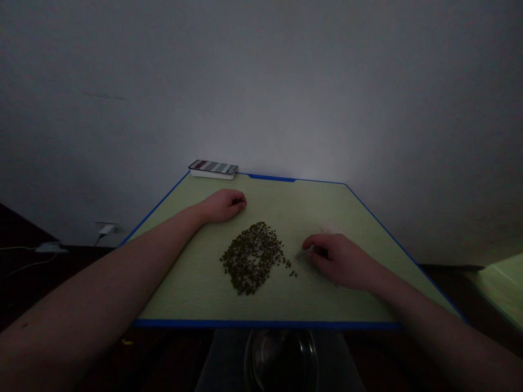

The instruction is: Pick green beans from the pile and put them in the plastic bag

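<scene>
A loose pile of small greenish-brown dried pods or seeds (249,256) is spread over the middle of the pale table. Beyond its upper left side, my left hand (224,206) rests on the tabletop with the fingers curled in. Whatever those fingers may hold is hidden in shadow. To the right of the pile, my right hand (341,260) is bent closed over a clear thin plastic bag (301,255), which shows at the fingertips and behind the knuckles. A few stray pieces (292,272) lie between the pile and this hand.
The pale table (269,305) has a blue rim and stands against a grey wall. A phone (214,166) lies on a white box (212,175) at the back left corner. A round glass or metal vessel (281,359) sits at my lap below the near edge. Cables and a plug (107,229) are at left.
</scene>
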The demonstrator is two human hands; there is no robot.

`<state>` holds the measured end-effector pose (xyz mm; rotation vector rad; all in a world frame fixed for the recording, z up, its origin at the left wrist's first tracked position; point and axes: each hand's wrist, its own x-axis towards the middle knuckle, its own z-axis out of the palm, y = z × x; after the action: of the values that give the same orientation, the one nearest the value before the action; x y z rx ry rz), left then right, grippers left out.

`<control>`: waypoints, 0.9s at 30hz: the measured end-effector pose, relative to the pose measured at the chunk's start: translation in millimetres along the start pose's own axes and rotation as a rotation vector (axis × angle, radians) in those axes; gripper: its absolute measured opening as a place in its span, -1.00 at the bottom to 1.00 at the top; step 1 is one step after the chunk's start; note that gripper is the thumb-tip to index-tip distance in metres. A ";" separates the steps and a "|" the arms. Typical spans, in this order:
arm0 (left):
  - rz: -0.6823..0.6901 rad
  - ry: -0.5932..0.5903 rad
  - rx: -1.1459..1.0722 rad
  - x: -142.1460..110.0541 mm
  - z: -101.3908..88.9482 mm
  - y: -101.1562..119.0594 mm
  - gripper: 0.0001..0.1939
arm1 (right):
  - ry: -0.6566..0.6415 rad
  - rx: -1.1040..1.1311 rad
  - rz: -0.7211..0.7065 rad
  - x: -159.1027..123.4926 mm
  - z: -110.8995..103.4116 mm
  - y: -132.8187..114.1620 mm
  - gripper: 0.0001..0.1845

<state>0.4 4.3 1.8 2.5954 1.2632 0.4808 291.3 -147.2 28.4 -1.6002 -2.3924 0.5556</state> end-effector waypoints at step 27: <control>0.017 0.010 0.007 0.4 0.5 0.0 -0.71 | -0.086 -0.008 -0.057 8.3 -2.5 -8.2 -0.80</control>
<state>0.8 4.7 1.4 2.6147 1.2484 0.4941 282.0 -141.9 33.8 -1.5359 -2.4965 0.6164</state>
